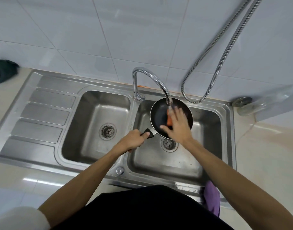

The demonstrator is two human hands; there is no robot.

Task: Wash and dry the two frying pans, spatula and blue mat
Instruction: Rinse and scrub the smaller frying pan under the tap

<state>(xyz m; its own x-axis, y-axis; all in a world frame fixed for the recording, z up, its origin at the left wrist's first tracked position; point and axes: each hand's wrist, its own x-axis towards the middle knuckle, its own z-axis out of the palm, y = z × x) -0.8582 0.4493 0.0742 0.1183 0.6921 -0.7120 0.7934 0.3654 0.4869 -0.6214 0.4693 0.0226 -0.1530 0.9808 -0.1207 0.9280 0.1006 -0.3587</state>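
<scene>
A small black frying pan [159, 113] hangs tilted over the right basin, under the tap's running water. My left hand [134, 138] grips its black handle [148, 132]. My right hand [177, 125] lies inside the pan and presses an orange sponge [169, 121] against the pan's surface; the fingers are blurred. The second pan, the spatula and the blue mat are out of view.
The steel double sink [96, 123] has a ribbed drainboard [42, 113] on its left. The curved tap [152, 82] reaches over the right basin. A metal hose [225, 55] hangs on the tiled wall. A purple cloth [212, 198] drapes over the front edge, a dark cloth [3, 70] lies far left.
</scene>
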